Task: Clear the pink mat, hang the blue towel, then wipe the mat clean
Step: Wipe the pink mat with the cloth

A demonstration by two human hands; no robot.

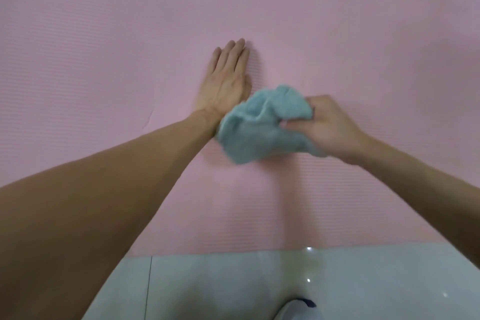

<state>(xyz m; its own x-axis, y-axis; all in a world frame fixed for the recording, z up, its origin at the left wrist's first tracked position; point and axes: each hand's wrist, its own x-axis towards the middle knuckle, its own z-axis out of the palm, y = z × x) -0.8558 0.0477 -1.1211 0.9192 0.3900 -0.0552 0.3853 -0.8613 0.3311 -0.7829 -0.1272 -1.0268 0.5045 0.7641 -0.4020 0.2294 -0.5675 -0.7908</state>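
Left hand [225,80] lay flat on pink mat [104,34], fingers straight and together, right hand [326,128] gripped bunched pale blue cloth [259,125] against mat just beside left wrist, glossy tiled floor [233,286] nearer.

Two hands and a cloth on a mat spread over the floor

The mat [104,34] fills the far and middle ground, lying on the floor [233,288], which shows as a strip along the mat's near edge and again past its far right corner; the left hand [226,78] lies flat on the mat near its middle, fingers straight and pointing away from the person; the right hand [324,127] is just right of it and nearer, gripping a bunched cloth [259,125]; the cloth sits between the two hands, its left side overlapping the left wrist; whether it touches the mat cannot be told; on the floor at the bottom edge, right of centre, a rounded object [298,309] is cut off by the frame.
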